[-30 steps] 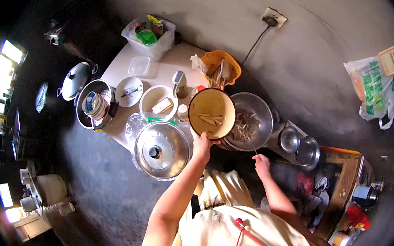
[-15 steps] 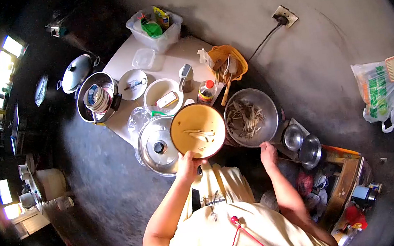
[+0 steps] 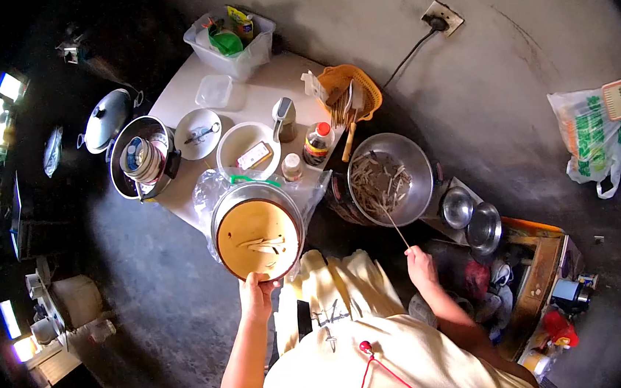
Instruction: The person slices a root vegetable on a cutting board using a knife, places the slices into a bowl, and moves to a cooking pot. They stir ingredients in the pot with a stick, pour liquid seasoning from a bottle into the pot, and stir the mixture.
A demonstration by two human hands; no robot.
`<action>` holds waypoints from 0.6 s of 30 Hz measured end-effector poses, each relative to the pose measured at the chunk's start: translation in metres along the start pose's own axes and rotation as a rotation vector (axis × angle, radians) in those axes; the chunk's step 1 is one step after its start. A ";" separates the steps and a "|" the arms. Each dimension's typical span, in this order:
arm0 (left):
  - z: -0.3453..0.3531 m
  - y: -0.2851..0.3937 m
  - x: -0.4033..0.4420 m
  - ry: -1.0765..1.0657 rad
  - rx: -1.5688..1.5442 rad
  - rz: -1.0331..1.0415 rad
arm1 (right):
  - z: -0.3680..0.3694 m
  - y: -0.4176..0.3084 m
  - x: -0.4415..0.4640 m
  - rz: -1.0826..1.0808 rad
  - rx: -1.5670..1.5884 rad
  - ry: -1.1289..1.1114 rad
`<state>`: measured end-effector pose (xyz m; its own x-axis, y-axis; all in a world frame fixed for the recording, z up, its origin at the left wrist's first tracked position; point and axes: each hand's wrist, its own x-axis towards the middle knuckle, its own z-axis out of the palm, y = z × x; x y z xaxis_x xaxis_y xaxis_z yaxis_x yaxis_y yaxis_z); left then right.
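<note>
My left hand [image 3: 257, 291] grips the near rim of a yellow bowl [image 3: 239, 226] that holds several pale strips. The bowl is over the steel lid, covering most of it. In my right hand [image 3: 421, 264] is a thin stick [image 3: 396, 229], probably chopsticks, whose far end reaches into a steel pan [image 3: 418, 177]. Brown and pale strips [image 3: 379, 180] lie spread in that pan. A wooden-handled utensil [image 3: 349, 143] lies just left of the pan, near the orange basket [image 3: 367, 93].
The table [image 3: 173, 95] bears a clear plastic bin [image 3: 254, 55], a white bowl [image 3: 226, 146], a plate [image 3: 190, 123], and a red-capped bottle [image 3: 317, 145]. Left of it is a pot [image 3: 118, 177] with stacked bowls. Two metal bowls [image 3: 484, 229] sit right of the pan.
The yellow bowl in my left hand has moved left, away from the pan and over the steel lid. My right hand has shifted slightly, with its stick still reaching into the pan.
</note>
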<state>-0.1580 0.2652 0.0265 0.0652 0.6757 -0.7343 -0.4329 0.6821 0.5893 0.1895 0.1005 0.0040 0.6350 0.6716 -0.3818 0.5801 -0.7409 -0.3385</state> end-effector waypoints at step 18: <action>0.005 -0.031 -0.032 0.181 -0.196 0.041 | -0.023 -0.140 0.121 -0.463 0.104 -0.071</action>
<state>-0.1422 0.2240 0.0334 -0.1108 0.6288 -0.7697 -0.5989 0.5758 0.5566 0.1970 0.2859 0.0244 0.2834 0.9317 -0.2271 0.7376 -0.3631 -0.5693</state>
